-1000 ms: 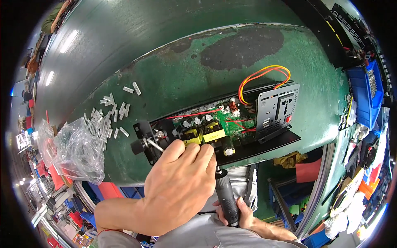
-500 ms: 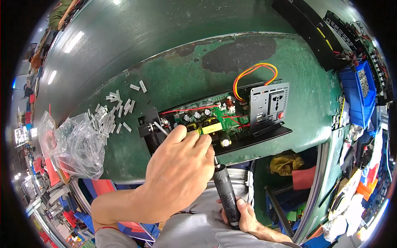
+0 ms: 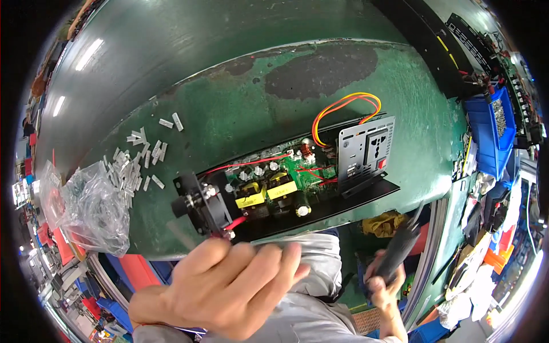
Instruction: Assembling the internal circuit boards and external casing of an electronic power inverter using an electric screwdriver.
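A black cylindrical electric screwdriver point(image 3: 398, 251) is in my right hand point(image 3: 384, 281), its bit end pointing up and away, blurred by motion. My left hand point(image 3: 231, 286) is closed at the front edge of the bench, close to the left end of an electronic unit. From its fingers sticks out a thin grey strip point(image 3: 180, 234), smeared by motion. The unit is an open black metal chassis point(image 3: 257, 230) holding a green circuit board point(image 3: 309, 176) with yellow transformers point(image 3: 281, 189). At its right stands a silver panel point(image 3: 357, 150) with a socket; at its left is a black end plate point(image 3: 213, 204) with terminals.
Small grey strips point(image 3: 130, 166) lie scattered beside a clear plastic bag point(image 3: 94, 208) on the green bench point(image 3: 229, 123). A yellow and red wire loop point(image 3: 318, 117) rises behind the unit. Blue bins point(image 3: 490, 134) of small metal parts and black panels point(image 3: 426, 46) are at the right.
My right hand has swung the screwdriver right, away from the unit. My left hand has drawn back toward me, off the unit. The unit and strips appear shifted slightly left in view.
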`<state>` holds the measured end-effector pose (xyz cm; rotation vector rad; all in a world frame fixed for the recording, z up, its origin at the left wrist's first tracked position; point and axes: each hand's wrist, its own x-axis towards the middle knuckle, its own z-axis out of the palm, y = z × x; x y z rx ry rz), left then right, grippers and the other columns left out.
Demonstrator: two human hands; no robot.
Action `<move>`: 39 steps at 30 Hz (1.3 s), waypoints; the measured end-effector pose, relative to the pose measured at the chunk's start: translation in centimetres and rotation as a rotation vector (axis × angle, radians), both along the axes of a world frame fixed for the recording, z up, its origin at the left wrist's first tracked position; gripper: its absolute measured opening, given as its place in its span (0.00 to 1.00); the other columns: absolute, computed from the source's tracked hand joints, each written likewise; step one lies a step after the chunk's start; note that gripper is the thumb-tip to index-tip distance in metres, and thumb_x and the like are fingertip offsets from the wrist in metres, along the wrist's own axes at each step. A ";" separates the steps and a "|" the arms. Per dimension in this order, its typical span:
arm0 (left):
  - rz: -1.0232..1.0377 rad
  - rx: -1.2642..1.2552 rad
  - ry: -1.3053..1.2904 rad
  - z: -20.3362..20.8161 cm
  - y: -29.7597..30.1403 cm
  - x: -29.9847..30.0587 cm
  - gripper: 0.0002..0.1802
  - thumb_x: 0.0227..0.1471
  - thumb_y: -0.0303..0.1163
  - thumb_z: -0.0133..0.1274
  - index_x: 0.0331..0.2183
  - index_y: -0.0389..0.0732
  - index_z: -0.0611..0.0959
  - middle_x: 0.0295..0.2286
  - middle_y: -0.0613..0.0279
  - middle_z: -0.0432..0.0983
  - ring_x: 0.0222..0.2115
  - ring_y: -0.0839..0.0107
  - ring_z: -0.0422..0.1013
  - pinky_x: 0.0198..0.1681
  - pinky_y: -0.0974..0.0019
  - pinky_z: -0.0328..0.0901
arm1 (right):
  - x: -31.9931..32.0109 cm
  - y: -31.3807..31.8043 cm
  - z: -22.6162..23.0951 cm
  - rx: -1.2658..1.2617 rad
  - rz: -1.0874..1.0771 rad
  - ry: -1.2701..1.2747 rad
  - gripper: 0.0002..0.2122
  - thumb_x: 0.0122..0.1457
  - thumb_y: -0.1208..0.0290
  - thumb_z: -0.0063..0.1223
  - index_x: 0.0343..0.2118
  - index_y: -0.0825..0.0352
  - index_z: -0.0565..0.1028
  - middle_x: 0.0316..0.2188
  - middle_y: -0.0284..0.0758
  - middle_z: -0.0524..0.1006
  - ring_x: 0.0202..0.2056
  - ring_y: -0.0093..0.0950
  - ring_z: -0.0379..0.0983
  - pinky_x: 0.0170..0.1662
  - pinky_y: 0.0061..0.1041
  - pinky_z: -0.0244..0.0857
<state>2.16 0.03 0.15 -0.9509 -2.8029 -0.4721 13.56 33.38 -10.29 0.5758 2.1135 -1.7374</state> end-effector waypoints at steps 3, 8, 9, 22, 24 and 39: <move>0.112 0.099 -0.006 0.1 -1.4 0.9 0.13 0.44 0.32 0.67 0.36 0.42 0.87 0.24 0.69 0.69 0.16 0.73 0.60 0.28 0.65 0.56 | -5.3 1.2 1.1 0.258 -0.021 0.109 0.34 0.48 0.48 0.68 0.50 0.70 0.69 0.23 0.28 0.72 0.20 0.18 0.67 0.22 0.17 0.59; 0.378 0.162 0.015 -1.8 -3.2 3.4 0.09 0.48 0.26 0.60 0.35 0.39 0.86 0.26 0.61 0.69 0.20 0.68 0.63 0.26 0.63 0.57 | -14.7 1.4 3.1 0.928 0.171 0.414 0.28 0.55 0.73 0.64 0.59 0.68 0.70 0.45 0.43 0.76 0.47 0.32 0.73 0.51 0.30 0.65; 0.485 0.169 0.053 -0.7 -3.4 4.7 0.09 0.50 0.26 0.58 0.36 0.39 0.85 0.27 0.58 0.69 0.21 0.66 0.64 0.26 0.63 0.58 | -17.0 1.0 3.6 1.134 0.343 0.609 0.28 0.53 0.77 0.65 0.59 0.66 0.71 0.48 0.42 0.76 0.49 0.36 0.73 0.53 0.31 0.65; 0.646 0.554 -0.047 -4.8 -2.2 3.9 0.24 0.44 0.22 0.66 0.46 0.33 0.81 0.30 0.56 0.75 0.22 0.72 0.67 0.22 0.71 0.61 | -27.6 -4.4 5.2 0.378 0.862 0.179 0.20 0.62 0.74 0.59 0.57 0.71 0.71 0.41 0.33 0.79 0.41 0.18 0.73 0.44 0.18 0.65; 0.587 0.567 0.000 -5.3 -2.5 3.4 0.23 0.45 0.20 0.65 0.46 0.32 0.81 0.30 0.57 0.75 0.19 0.75 0.67 0.19 0.75 0.59 | -27.5 -4.3 5.1 0.272 0.838 0.177 0.19 0.65 0.72 0.56 0.57 0.71 0.71 0.37 0.28 0.79 0.39 0.14 0.72 0.44 0.16 0.64; 0.533 0.775 -0.020 -5.9 -3.3 3.7 0.20 0.49 0.19 0.63 0.46 0.34 0.81 0.28 0.55 0.77 0.21 0.69 0.75 0.24 0.69 0.69 | -21.0 -1.1 -0.2 -0.540 -0.134 -0.072 0.19 0.69 0.61 0.45 0.58 0.66 0.70 0.33 0.31 0.78 0.22 0.17 0.65 0.18 0.11 0.55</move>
